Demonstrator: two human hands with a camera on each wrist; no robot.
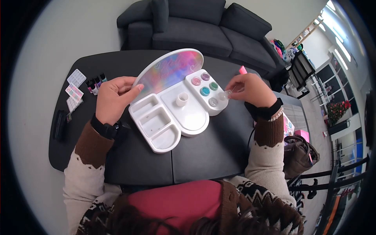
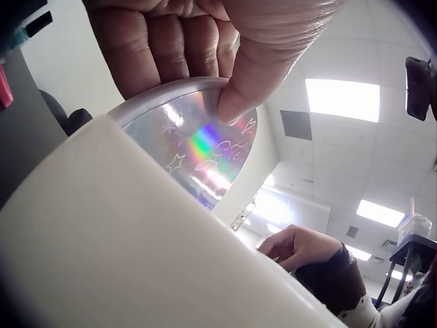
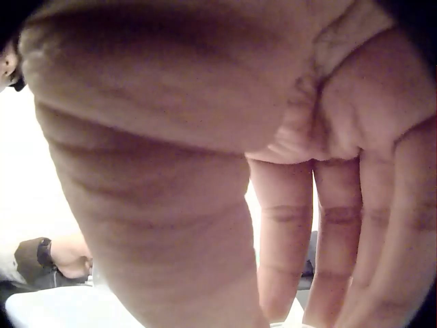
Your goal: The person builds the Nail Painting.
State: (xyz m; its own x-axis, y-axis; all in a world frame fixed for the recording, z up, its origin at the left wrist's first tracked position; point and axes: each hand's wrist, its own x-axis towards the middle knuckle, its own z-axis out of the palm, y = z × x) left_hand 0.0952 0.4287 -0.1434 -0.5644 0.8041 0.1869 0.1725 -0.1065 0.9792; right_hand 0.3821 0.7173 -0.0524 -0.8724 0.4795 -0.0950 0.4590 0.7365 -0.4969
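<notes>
The tray (image 1: 171,102) looks smooth plastic, its lid panel (image 1: 172,70) glossy.

Marking location: the holographic panel (image 1: 169,73) held at its edge by my left hand (image 1: 112,97). It carries pale cursive script (image 2: 231,147), whose wording I cannot read with certainty. Line-drawn symbols on the same panel: one star (image 2: 176,162) and one heart (image 2: 251,124).

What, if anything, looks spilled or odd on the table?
Small dark specks in the middle compartment of the left white tray stand out against the white; possibly residue. No clear spill shows.
</notes>
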